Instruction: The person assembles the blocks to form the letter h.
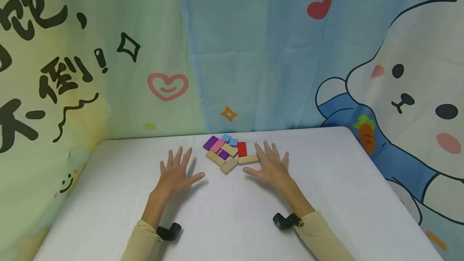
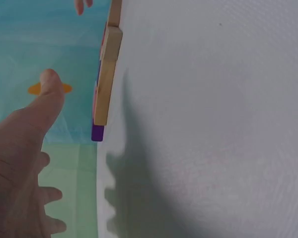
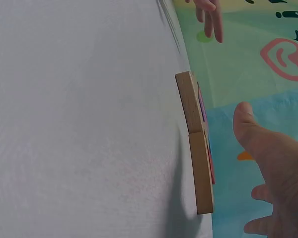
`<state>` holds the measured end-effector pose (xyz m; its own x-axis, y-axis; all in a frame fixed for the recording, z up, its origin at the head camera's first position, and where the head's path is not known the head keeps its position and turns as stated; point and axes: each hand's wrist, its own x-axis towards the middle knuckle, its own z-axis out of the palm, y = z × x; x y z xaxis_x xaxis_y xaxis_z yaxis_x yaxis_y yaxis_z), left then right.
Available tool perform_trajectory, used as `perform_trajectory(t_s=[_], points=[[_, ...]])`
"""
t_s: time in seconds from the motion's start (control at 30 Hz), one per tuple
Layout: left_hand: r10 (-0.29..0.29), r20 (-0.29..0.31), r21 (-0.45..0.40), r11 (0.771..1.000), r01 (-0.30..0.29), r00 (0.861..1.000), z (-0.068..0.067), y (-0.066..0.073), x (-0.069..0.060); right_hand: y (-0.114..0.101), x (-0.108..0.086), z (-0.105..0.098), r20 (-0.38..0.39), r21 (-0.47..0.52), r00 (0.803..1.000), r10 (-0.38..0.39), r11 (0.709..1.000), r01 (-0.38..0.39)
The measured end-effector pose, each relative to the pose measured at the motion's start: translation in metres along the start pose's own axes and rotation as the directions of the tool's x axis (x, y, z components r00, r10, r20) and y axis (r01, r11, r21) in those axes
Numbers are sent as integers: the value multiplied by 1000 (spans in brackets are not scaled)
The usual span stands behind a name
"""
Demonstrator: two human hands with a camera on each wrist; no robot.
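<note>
A flat cluster of small wooden blocks lies towards the far side of the table: several plain wood blocks (image 1: 229, 166), a red block (image 1: 242, 149), a pink block (image 1: 218, 146), two purple blocks (image 1: 210, 143) and two blue blocks (image 1: 233, 142). My left hand (image 1: 175, 174) hovers left of the cluster with its fingers spread, holding nothing. On the right, my right hand (image 1: 270, 166) is spread too, close beside the end of a plain block (image 1: 248, 160); whether it touches is unclear. In the left wrist view, the left thumb (image 2: 50, 94) points towards the block row.
A white cloth covers the table (image 1: 224, 220). Behind it hangs a printed curtain (image 1: 253, 71) with hearts, lettering and a cartoon animal. Each wrist carries a black camera, one on the left (image 1: 169, 232) and one on the right (image 1: 285, 221).
</note>
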<state>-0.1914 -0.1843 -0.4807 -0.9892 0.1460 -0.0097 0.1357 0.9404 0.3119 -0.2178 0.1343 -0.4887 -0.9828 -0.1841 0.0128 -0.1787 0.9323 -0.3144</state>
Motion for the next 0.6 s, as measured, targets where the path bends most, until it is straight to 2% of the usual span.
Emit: perform_trajectory(t_s=[0.2, 0.37, 0.6], points=[[10, 4, -1, 1000, -10, 1000, -1, -2, 0, -4, 2, 0, 17, 25, 1000, -4, 1000, 3], [34, 4, -39, 999, -34, 999, -2, -3, -2, -10, 2, 1, 32, 72, 999, -12, 997, 9], [101, -20, -35, 994, -102, 995, 0, -1, -5, -24, -4, 8, 8, 131, 996, -94, 987, 92]])
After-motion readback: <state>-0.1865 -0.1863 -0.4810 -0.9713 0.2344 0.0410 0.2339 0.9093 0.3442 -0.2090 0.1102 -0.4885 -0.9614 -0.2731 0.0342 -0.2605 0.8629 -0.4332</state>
